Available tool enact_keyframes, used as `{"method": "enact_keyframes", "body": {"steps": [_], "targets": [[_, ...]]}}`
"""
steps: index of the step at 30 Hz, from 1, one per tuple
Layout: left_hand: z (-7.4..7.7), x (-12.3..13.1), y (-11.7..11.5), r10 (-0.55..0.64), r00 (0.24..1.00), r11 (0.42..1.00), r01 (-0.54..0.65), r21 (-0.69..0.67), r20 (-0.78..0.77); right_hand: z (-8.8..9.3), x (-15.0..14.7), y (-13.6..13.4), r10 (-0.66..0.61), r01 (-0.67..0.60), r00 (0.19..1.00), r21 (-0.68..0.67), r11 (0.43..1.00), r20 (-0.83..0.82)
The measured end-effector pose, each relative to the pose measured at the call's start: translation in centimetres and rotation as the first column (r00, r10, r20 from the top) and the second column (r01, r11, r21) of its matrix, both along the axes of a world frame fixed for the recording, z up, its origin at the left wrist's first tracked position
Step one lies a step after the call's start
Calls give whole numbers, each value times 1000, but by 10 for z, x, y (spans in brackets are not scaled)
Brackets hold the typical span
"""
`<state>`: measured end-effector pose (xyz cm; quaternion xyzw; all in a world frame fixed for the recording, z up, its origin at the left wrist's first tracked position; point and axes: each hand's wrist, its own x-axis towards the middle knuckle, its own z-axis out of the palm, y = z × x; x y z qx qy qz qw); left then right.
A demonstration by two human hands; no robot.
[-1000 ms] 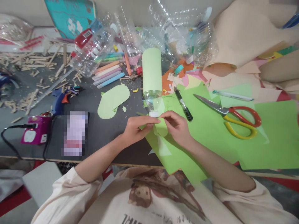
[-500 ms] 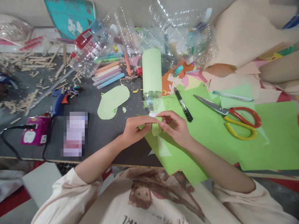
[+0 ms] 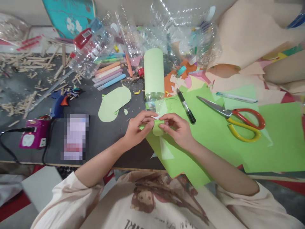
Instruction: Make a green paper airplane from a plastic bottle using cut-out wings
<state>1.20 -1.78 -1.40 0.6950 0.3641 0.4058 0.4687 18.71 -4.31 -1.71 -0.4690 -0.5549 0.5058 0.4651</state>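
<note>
A small green paper piece (image 3: pixel 157 128) is pinched between my two hands at the neck end of a plastic bottle. My left hand (image 3: pixel 137 127) grips its left side with thumb and fingers. On its right side, the thumb and fingers of my right hand (image 3: pixel 177 128) are closed. The clear bottle (image 3: pixel 154 98) lies with its neck toward me, its body wrapped in pale green paper (image 3: pixel 153 70). My fingers mostly cover its white cap. Beneath my right hand spreads a large bright green sheet (image 3: pixel 209 136).
Scissors (image 3: pixel 228 113) with red and yellow handles and a black marker (image 3: pixel 187 106) lie to the right. Leftward are pale green cut-outs (image 3: pixel 114 103), a phone (image 3: pixel 75 136), a blue glue gun (image 3: pixel 57 103) and a purple box (image 3: pixel 35 133). Plastic bottles (image 3: pixel 88 60) and markers (image 3: pixel 111 76) sit behind.
My left fingers have lifted and bent, and its thumb now presses on the green paper piece. That piece shows wider between my hands, covering more of the cap. The view has shifted slightly.
</note>
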Motion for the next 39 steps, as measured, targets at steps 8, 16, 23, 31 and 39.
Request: {"method": "enact_keyframes", "body": {"steps": [8,16,23,31,39], "targets": [[-3,3,1,21,999,996,-24,-84,-41,4,-1,0,-50,45,995,53,998,90],[-4,5,2,67,995,995,-72,-70,-72,0,-1,-1,-98,88,992,113,990,82],[-3,6,2,66,996,997,-68,-38,-53,-1,-1,-1,-132,123,990,146,982,49],[-3,5,2,57,998,998,-58,-2,-41,-1,0,-1,-137,125,988,161,979,69],[-3,6,3,65,998,995,-63,77,-27,-1,0,-1,-117,100,991,218,971,67]]}}
